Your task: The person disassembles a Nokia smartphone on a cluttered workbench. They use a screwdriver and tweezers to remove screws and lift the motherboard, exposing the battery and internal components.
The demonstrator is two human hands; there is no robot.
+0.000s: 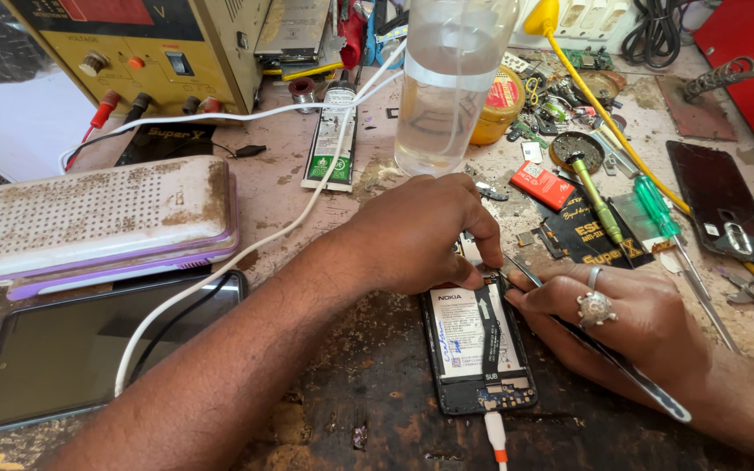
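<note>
Head view: left hand (421, 231) hides opened phone's (477, 349) top; tweezers' (604, 353) tips unseen.

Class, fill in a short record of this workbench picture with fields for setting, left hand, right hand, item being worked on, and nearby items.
Setting: cluttered, stained workbench
Left hand: rests on the top end of the opened phone, fingers curled
Right hand: wears rings, holds tweezers with tips at the phone's upper edge
Item worked on: opened phone, back cover off, battery showing, white cable plugged into its lower end
Nearby: clear bottle, green screwdriver, dark tablet, yellow power supply
</note>
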